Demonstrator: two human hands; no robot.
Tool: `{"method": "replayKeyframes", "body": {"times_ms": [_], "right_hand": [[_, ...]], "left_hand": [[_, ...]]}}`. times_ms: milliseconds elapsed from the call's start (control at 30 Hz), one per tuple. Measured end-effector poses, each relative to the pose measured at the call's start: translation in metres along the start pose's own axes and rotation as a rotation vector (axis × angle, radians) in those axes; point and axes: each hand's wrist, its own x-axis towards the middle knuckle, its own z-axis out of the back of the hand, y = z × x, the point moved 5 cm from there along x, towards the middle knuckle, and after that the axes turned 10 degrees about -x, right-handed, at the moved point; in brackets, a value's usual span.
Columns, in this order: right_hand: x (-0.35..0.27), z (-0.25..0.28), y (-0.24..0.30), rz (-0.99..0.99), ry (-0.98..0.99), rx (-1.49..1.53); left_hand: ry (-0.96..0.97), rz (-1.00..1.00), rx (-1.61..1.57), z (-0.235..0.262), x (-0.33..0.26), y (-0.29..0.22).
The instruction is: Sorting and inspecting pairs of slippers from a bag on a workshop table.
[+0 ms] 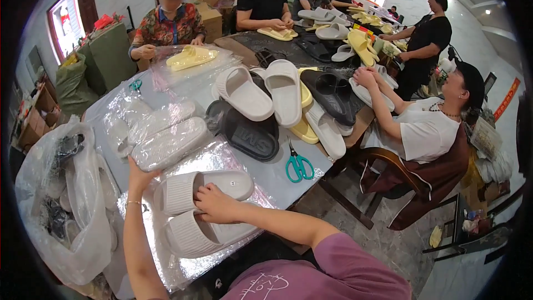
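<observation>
I see my right hand resting open on two white slippers lying on a clear plastic bag on the table; my left hand touches the upper slipper's end, grip unclear

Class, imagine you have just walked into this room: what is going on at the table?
People sit and stand around a long table piled with slide sandals. The camera wearer's right hand rests on a pair of pale sandals lying on clear plastic bags, while the left hand touches a bagged pair. Green scissors lie nearby. A seated person in white reaches into the loose pile, and others farther up handle yellow sandals.
</observation>
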Motion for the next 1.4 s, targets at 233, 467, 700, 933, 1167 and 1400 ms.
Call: {"method": "replayKeyframes", "body": {"times_ms": [233, 467, 700, 933, 1167, 1400], "right_hand": [[0.003, 0.021, 0.001, 0.012, -0.035, -0.034], [0.003, 0.01, 0.004, 0.007, 0.065, -0.047], [0.001, 0.009, 0.002, 0.023, 0.064, -0.088], [-0.009, 0.011, -0.023, -0.09, 0.044, -0.05], [-0.023, 0.024, -0.067, -0.336, -0.134, -0.249], [-0.015, 0.043, -0.036, -0.37, -0.143, -0.042]], "left_hand": [[-0.215, -0.104, -0.231, 0.003, 0.043, -0.045], [-0.184, -0.236, 0.473, 0.01, -0.034, -0.073], [0.099, -0.249, 0.484, 0.031, -0.163, -0.063], [0.031, -0.013, 0.787, 0.035, -0.166, -0.025], [0.004, -0.051, 0.738, 0.046, -0.164, -0.026], [-0.042, 0.172, 0.089, 0.075, -0.25, -0.054]]}}
